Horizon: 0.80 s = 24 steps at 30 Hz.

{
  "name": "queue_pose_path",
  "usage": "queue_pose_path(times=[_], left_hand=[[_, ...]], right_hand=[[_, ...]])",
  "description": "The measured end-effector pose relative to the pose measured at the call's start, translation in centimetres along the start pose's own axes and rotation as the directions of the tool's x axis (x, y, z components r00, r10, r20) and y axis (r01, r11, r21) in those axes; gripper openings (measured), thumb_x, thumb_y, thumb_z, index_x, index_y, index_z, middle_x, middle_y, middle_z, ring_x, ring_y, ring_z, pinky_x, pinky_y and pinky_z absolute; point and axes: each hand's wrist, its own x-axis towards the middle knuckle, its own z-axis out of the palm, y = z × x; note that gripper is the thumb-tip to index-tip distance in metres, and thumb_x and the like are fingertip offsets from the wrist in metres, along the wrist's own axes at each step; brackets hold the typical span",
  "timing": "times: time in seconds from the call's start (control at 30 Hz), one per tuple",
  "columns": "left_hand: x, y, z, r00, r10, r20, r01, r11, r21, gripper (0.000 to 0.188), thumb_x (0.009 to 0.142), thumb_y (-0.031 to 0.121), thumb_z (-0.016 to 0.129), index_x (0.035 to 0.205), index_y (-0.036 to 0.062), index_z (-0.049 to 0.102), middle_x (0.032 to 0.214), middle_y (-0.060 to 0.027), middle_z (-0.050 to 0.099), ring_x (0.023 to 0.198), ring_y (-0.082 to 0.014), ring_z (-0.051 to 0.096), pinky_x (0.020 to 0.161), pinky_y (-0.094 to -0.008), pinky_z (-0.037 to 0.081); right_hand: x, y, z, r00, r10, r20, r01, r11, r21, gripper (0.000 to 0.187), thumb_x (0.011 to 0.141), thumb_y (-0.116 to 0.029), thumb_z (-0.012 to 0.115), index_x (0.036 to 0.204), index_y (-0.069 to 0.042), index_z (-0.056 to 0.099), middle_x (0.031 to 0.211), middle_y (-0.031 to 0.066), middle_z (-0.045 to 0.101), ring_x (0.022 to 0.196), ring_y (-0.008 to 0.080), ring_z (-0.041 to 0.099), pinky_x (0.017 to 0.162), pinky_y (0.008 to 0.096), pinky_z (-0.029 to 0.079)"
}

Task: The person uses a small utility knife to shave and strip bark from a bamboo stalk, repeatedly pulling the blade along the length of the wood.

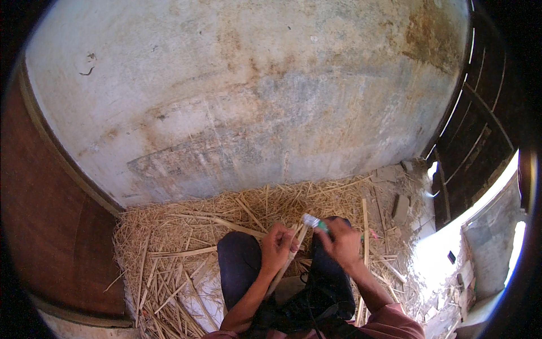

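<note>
Here, we sat with dark-trousered knees (pixel 240 260) drawn up over a bed of pale yellow straw and split bamboo strips (pixel 169 254). Our left hand (pixel 276 246) was closed around a long pale bamboo strip (pixel 285 265) that slanted down between the knees. Just right of that strip, our right hand (pixel 341 243) gripped a small green-handled knife (pixel 314 222), its blade end touching the strip's top. Beyond the straw rose a stained grey plaster wall (pixel 243 96). No containers were visible.
</note>
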Motion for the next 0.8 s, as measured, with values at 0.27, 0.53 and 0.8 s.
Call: queue_pose_path(times=[0.27,0.53,0.8], left_hand=[[-0.7,-1.5,-1.1,0.996,-0.054,0.068,0.063,0.989,-0.132,0.019,0.114,0.025,0.053,0.124,0.0087,0.054,0.09,-0.0072,0.066,0.078,-0.0112,0.061,0.072,-0.0325,0.052],[-0.7,0.5,-0.2,0.995,0.008,0.101,-0.005,0.999,-0.037,0.045,0.116,0.03,0.046,0.155,0.0114,0.035,0.09,-0.0048,0.063,0.067,-0.0083,0.045,0.063,-0.0287,0.042],[-0.2,1.8,-0.4,0.985,0.006,0.174,-0.008,1.0,0.01,0.036,0.117,0.026,0.042,0.151,0.0146,0.037,0.087,-0.0072,0.067,0.063,-0.0088,0.046,0.058,-0.0288,0.042]], right_hand=[[2.2,2.5,-2.2,0.993,0.051,-0.111,-0.045,0.997,0.058,0.028,0.093,-0.027,0.079,0.113,-0.008,0.077,0.095,0.0154,0.073,0.076,0.0363,0.073,0.067,0.0449,0.057],[0.4,0.0,-0.2,0.996,-0.018,0.086,0.001,0.982,0.191,0.028,0.092,-0.03,0.079,0.112,-0.01,0.078,0.086,0.0106,0.068,0.071,0.0329,0.071,0.062,0.0437,0.056],[0.3,-0.9,-0.1,0.962,-0.157,0.225,0.106,0.968,0.227,0.032,0.091,-0.034,0.08,0.115,-0.012,0.077,0.084,0.0092,0.064,0.07,0.0332,0.068,0.06,0.0436,0.054]])
